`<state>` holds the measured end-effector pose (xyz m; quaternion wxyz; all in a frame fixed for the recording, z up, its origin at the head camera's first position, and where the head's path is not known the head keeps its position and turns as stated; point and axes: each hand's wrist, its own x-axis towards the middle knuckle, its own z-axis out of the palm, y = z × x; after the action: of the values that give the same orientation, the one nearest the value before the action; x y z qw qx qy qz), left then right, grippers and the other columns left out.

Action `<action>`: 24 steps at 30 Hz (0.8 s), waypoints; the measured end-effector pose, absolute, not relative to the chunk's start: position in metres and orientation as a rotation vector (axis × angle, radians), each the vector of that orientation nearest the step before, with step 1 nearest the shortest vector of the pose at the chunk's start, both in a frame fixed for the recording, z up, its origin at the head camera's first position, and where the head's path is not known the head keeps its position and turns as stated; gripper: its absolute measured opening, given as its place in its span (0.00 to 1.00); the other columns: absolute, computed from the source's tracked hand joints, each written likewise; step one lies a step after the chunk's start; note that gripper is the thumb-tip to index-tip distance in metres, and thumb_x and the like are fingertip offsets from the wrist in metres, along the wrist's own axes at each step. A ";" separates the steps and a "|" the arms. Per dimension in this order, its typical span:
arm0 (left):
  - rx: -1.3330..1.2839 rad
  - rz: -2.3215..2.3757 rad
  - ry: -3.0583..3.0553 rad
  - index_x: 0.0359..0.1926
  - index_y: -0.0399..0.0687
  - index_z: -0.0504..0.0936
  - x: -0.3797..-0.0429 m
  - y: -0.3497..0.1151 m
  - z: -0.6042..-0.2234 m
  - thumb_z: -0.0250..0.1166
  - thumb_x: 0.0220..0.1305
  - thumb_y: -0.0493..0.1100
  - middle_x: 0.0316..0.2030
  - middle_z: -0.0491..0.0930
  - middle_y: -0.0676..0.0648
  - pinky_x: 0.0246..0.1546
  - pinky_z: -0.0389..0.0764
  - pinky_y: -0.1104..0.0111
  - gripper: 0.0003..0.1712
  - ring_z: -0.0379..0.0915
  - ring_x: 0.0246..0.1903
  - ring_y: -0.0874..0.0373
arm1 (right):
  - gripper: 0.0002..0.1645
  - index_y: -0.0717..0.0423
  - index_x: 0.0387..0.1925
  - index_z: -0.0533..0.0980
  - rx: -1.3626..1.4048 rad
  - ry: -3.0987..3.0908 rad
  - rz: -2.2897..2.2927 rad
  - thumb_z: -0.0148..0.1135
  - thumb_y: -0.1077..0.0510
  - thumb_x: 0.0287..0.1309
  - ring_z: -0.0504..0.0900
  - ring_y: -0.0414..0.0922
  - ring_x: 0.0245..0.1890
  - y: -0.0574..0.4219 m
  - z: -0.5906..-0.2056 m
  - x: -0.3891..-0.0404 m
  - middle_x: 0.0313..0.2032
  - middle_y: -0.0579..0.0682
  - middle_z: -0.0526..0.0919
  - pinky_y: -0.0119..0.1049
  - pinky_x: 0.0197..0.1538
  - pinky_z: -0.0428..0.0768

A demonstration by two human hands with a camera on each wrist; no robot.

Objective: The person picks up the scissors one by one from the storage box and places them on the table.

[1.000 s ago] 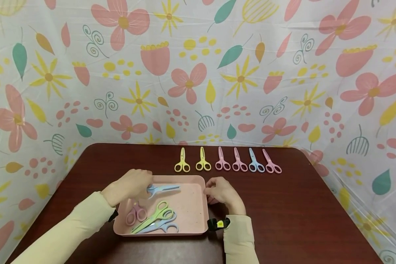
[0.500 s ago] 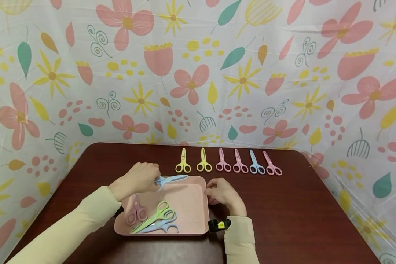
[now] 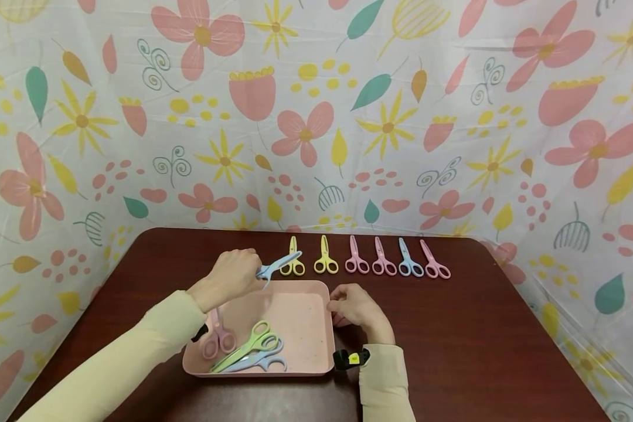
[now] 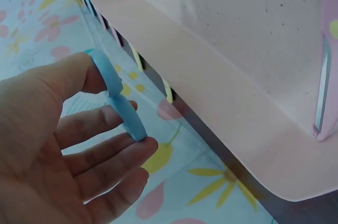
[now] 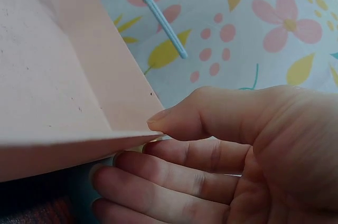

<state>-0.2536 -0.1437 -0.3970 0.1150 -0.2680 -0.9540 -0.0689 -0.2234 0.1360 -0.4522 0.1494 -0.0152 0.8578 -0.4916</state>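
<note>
My left hand (image 3: 234,274) holds light-blue scissors (image 3: 283,262) by the finger loops, above the back edge of the pink tray (image 3: 308,334). The blades point right and overlap the first yellow scissors in the head view. In the left wrist view, the thumb and fingertips pinch the blue loops (image 4: 129,118), which are seen edge-on. At the tray's right side, my right hand (image 3: 357,310) grips the rim, thumb on top and fingers below the wall, as the right wrist view shows. Inside the tray lie pink scissors (image 3: 218,339), green scissors (image 3: 248,347) and another blue pair (image 3: 266,361).
Along the table's back edge stands a row of scissors, blades pointing away: two yellow (image 3: 292,266) (image 3: 325,264), then pink (image 3: 356,262), pink (image 3: 382,264), blue (image 3: 409,265) and pink (image 3: 435,268). A flowered curtain (image 3: 316,117) hangs behind the dark wooden table (image 3: 480,346).
My left hand has lifted the blue scissors from inside the tray, moving up, away and slightly right past its back edge. My right hand stays at the tray's right rim.
</note>
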 end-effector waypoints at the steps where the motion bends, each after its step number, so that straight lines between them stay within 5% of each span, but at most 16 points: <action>1: -0.763 -0.201 -2.801 0.07 0.55 0.67 -0.255 -0.143 -0.398 0.70 0.44 0.43 0.17 0.64 0.52 0.14 0.60 0.65 0.21 0.55 0.17 0.59 | 0.06 0.64 0.36 0.77 -0.045 2.462 -1.416 0.62 0.65 0.56 0.83 0.51 0.23 0.136 -0.452 -0.223 0.25 0.55 0.80 0.45 0.31 0.82; 24: -0.397 -0.220 -2.989 0.12 0.50 0.63 -0.290 -0.129 -0.416 0.72 0.53 0.48 0.18 0.65 0.48 0.15 0.61 0.64 0.26 0.60 0.16 0.56 | 0.06 0.64 0.36 0.77 -0.056 2.480 -1.412 0.63 0.66 0.55 0.83 0.51 0.23 0.136 -0.452 -0.224 0.25 0.56 0.79 0.44 0.30 0.82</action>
<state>-0.2901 -0.1294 -0.4163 0.0591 -0.1310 -0.9869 -0.0726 -0.2238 0.1360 -0.4517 0.1430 -0.0193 0.8599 -0.4896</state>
